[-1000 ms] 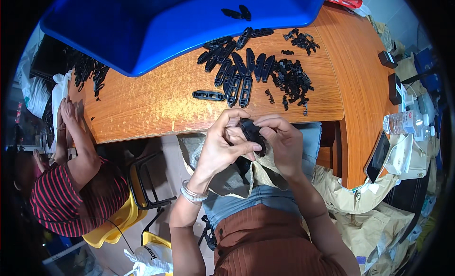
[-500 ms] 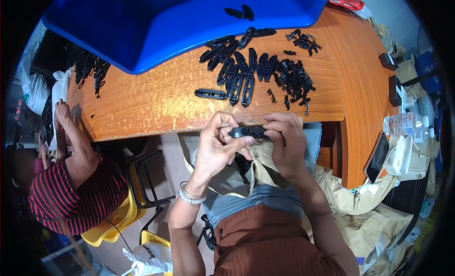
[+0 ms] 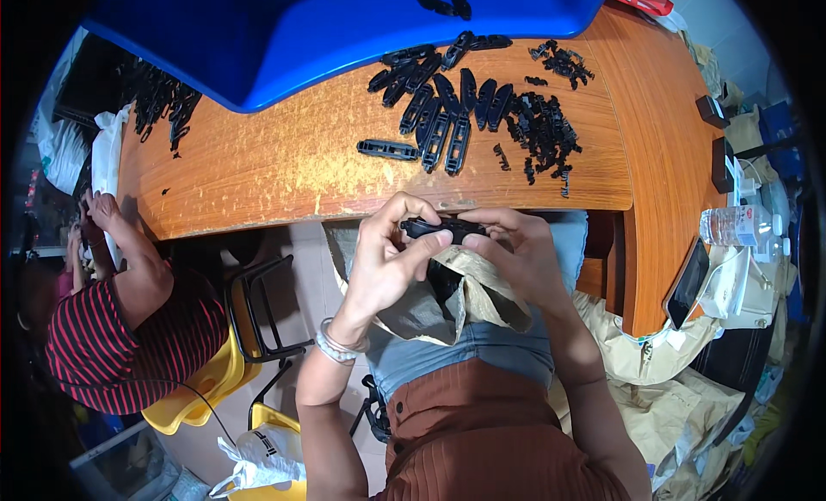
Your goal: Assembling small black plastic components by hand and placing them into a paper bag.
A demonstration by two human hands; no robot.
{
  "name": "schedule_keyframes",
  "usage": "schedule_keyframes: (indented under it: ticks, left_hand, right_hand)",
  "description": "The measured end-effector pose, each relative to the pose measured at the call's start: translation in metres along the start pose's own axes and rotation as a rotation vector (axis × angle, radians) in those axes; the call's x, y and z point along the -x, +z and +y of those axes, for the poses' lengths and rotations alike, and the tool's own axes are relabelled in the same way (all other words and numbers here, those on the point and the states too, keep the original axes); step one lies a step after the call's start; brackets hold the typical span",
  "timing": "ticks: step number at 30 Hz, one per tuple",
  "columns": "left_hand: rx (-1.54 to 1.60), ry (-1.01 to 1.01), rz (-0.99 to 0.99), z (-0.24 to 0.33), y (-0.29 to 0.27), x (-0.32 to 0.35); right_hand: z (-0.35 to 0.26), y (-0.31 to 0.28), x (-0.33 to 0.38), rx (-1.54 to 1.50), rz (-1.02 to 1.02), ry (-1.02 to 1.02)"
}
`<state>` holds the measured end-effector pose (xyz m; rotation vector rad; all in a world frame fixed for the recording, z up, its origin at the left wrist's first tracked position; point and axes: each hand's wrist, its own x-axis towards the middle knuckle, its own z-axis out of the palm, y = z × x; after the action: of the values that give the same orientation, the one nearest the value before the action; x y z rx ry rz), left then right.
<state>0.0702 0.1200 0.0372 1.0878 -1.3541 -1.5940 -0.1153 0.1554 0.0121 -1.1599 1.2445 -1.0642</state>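
Observation:
Between my two hands, just off the table's front edge, is a long black plastic part (image 3: 440, 229). My left hand (image 3: 391, 251) grips one end between thumb and fingers, and my right hand (image 3: 509, 247) pinches the other end. The fingers hide much of the part. Beneath it, an open paper bag (image 3: 426, 316) lies on my lap, with something dark inside. On the table beyond my hands lie several similar long black parts (image 3: 436, 139), and to their right is a heap of small black clips (image 3: 544, 131).
A large blue bin (image 3: 344, 36) stands at the back of the wooden table (image 3: 275, 170). Another person in a striped shirt (image 3: 129, 346) sits at the left by yellow chairs (image 3: 194, 393). At the right are a phone (image 3: 687, 283), a plastic bottle (image 3: 731, 226) and paper sacks (image 3: 680, 415).
My right hand has turned and closed in on the part, its fingers now lying along it. The part has tilted and shifted slightly. The whole view has moved a little.

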Motion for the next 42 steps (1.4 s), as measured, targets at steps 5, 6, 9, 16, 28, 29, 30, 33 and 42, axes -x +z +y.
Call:
schedule_keyframes:
  ticks: [5, 6, 9, 16, 28, 29, 30, 33, 42]
  left_hand:
    - [-0.887, 0.143, -0.348, -0.012, -0.015, 0.008]
    - [-1.084, 0.151, -0.478, -0.023, -0.013, 0.011]
    - [-0.918, 0.250, -0.504, -0.038, 0.004, 0.015]
    - [-1.187, 0.645, 0.269, -0.015, -0.014, -0.051]
    - [-0.273, 0.223, 0.209, -0.024, -0.026, -0.038]
    - [-0.280, 0.219, 0.149, -0.022, -0.022, -0.035]
    - [-0.286, 0.216, 0.089, -0.020, -0.016, -0.032]
    - [0.030, 0.070, -0.032, -0.011, 0.004, -0.022]
    - [0.214, -0.015, -0.116, -0.005, 0.013, -0.012]
  right_hand:
    - [0.004, -0.022, -0.012, 0.156, 0.155, -0.196]
    - [0.006, -0.027, -0.016, 0.098, 0.277, -0.219]
    - [0.014, -0.040, -0.030, 0.122, 0.528, -0.292]
    - [0.013, -0.032, -0.054, 1.097, 0.548, -0.519]
    - [0.018, -0.013, -0.041, 0.870, 0.510, -0.657]
    - [0.014, -0.012, -0.038, 0.799, 0.497, -0.703]
    - [0.008, -0.011, -0.035, 0.728, 0.483, -0.749]
    - [-0.015, -0.004, -0.019, 0.513, 0.285, -0.711]
    - [-0.017, -0.005, -0.012, 0.576, 0.202, -0.839]
